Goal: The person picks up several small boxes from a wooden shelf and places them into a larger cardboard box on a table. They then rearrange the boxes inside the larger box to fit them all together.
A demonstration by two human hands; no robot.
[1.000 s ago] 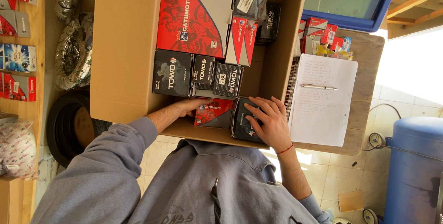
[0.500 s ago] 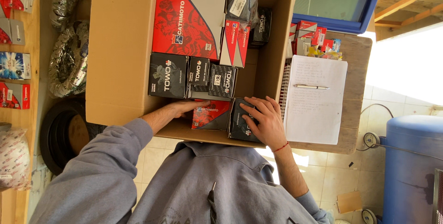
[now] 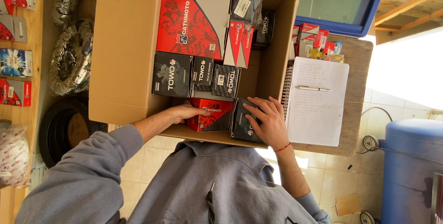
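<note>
Head view shows us bent over an open cardboard box (image 3: 124,67) on the wooden desk (image 3: 357,67), both hands inside its near end. Our left hand (image 3: 187,112) lies against the small red box (image 3: 212,113), fingers curled along its left side, though we cannot tell whether it grips, while our right hand (image 3: 266,121) rests open, fingers spread, on top of the small black box (image 3: 242,124) just beside it. Beyond these we note a row of black boxes (image 3: 196,74), a large red and grey box (image 3: 194,14), and to the right a spiral notebook (image 3: 318,108) with a pen (image 3: 313,88) lying on it.
</note>
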